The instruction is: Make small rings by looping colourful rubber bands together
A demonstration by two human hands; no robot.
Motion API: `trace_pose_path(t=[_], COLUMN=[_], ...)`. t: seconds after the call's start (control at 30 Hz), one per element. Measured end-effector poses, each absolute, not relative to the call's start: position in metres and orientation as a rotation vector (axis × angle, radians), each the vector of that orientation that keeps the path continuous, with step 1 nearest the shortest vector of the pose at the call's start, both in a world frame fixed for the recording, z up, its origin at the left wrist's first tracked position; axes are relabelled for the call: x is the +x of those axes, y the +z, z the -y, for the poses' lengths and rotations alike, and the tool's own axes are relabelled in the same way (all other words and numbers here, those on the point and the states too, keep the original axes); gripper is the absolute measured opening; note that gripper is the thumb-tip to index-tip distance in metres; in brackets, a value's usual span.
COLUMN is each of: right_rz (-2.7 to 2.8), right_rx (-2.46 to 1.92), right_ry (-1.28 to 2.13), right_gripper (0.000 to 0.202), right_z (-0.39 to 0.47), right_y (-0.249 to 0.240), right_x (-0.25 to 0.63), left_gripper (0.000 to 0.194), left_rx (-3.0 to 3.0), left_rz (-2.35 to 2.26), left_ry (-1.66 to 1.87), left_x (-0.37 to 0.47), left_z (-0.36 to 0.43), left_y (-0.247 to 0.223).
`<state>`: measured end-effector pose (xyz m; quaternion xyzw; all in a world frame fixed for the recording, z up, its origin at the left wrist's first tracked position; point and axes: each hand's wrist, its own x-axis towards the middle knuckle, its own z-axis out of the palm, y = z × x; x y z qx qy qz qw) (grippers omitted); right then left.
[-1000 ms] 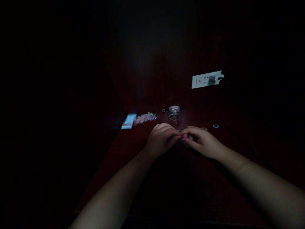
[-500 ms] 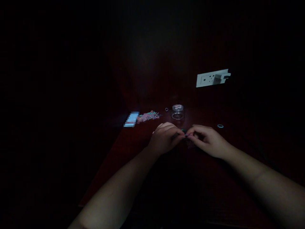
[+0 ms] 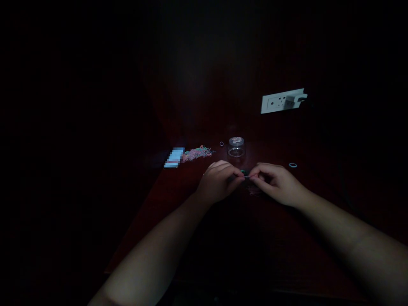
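My left hand (image 3: 216, 182) is closed in a pinch, thumb against forefinger. Opposite it, my right hand (image 3: 276, 183) pinches in the same way, a small gap away. A thin pale elastic band (image 3: 246, 177) spans the gap, held at both ends by the fingertips, which hide most of it. Just behind the fingertips lies something green (image 3: 244, 171), mostly covered. Below them on the dark red table (image 3: 153, 204) is a faint little heap of pinkish bands (image 3: 254, 191). A clear jar (image 3: 236, 148) with a patterned lid stands beyond my hands.
A tangled pile of coloured elastic bands (image 3: 199, 153) lies left of the jar, beside a lit phone (image 3: 174, 157). One small ring (image 3: 221, 143) sits near the jar, and a blue band (image 3: 292, 165) lies to the right. A wall socket (image 3: 282, 101) holds a plug. The room is dark.
The gap between my two pinches has widened slightly, showing a little more of the band. The whole view has shifted a bit; the things on the table stay in place.
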<state>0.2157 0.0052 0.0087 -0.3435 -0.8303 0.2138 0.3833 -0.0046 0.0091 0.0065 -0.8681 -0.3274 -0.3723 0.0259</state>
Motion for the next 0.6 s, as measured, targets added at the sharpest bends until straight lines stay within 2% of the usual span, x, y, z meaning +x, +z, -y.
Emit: trace_pose_path(t=[0.6], right_rz=[2.131], right_rx=[-0.874], right_ry=[0.530], right_gripper=[0.018], right_z=[-0.0082], right_y=[0.0052], right_x=[0.2170], left_gripper=[0.011], left_rx=[-2.727], left_rz=[0.950], left_ry=[-1.194], left_x=[-0.0052], left_z=[-0.0094], left_y=[0.0054])
